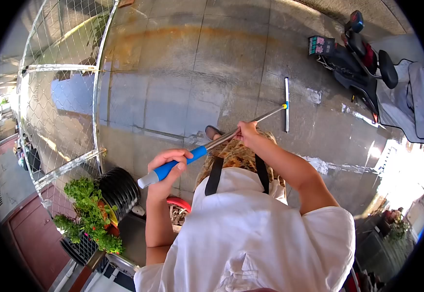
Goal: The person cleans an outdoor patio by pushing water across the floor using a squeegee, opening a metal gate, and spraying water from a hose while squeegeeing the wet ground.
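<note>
A long metal pole [270,113] with a blue grip and a grey end cap runs diagonally in front of my body. My left hand [170,164] is wrapped round the blue grip [196,154] near its top end. Farther down, my right hand [245,132] closes round the bare metal part. At the pole's far end, a narrow squeegee head [287,119] with a yellow and blue joint lies on the wet tiled floor [231,58], ahead and to the right. One shoe [213,132] shows beneath the pole.
A wire mesh gate [96,97] stands on the left. Near it are a leafy potted plant [90,214] and black ribbed pots [119,190]. On the right is a parked scooter [355,68] with a grey cover [406,97]. A red-rimmed container [179,203] sits by my left forearm.
</note>
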`<action>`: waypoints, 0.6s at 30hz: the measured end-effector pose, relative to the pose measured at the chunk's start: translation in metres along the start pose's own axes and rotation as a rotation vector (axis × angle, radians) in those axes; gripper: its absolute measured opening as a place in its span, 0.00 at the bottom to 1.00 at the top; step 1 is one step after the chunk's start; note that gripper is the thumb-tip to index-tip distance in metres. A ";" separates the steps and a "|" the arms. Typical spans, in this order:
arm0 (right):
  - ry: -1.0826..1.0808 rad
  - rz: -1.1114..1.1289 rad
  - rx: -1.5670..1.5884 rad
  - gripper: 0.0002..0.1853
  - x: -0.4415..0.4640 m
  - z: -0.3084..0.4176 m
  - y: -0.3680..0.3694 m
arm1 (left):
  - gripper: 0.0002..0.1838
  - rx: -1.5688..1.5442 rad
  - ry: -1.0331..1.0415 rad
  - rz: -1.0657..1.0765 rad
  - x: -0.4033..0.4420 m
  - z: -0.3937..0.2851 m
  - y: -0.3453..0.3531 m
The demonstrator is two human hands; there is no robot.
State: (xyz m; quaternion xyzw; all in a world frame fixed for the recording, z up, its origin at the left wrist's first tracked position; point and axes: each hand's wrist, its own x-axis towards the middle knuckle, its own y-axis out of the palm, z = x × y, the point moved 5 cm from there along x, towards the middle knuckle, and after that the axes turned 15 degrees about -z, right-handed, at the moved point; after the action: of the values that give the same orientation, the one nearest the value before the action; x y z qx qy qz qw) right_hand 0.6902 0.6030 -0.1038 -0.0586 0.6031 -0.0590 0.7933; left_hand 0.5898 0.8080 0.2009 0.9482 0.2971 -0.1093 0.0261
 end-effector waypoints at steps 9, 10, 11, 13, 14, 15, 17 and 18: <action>-0.084 0.287 -0.062 0.52 -0.149 -0.021 0.309 | 0.07 0.279 0.342 -0.324 0.013 -0.107 -0.200; -0.112 0.329 -0.053 0.43 -0.149 -0.022 0.341 | 0.07 0.317 0.359 -0.351 0.013 -0.107 -0.208; -0.140 0.372 -0.043 0.33 -0.147 -0.021 0.369 | 0.06 0.356 0.375 -0.377 0.015 -0.105 -0.210; -0.198 0.460 -0.027 0.23 -0.133 -0.014 0.413 | 0.08 0.597 0.397 -0.297 0.027 -0.099 -0.200; -0.233 0.506 -0.020 0.18 -0.130 -0.013 0.432 | 0.09 0.625 0.444 -0.244 0.034 -0.097 -0.197; -0.248 0.522 -0.007 0.17 -0.139 -0.012 0.444 | 0.10 0.657 0.491 -0.192 0.039 -0.094 -0.200; -0.262 0.545 0.022 0.16 -0.158 -0.015 0.463 | 0.10 0.486 0.413 -0.348 0.033 -0.102 -0.230; -0.254 0.574 0.036 0.17 -0.172 -0.014 0.464 | 0.10 0.413 0.431 -0.398 0.031 -0.104 -0.248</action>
State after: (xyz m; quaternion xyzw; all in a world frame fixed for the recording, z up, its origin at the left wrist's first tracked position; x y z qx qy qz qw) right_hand 0.6416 1.0889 -0.0204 0.1212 0.4899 0.1648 0.8474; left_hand 0.4934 1.0404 0.2991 0.8583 0.4462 0.0325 -0.2514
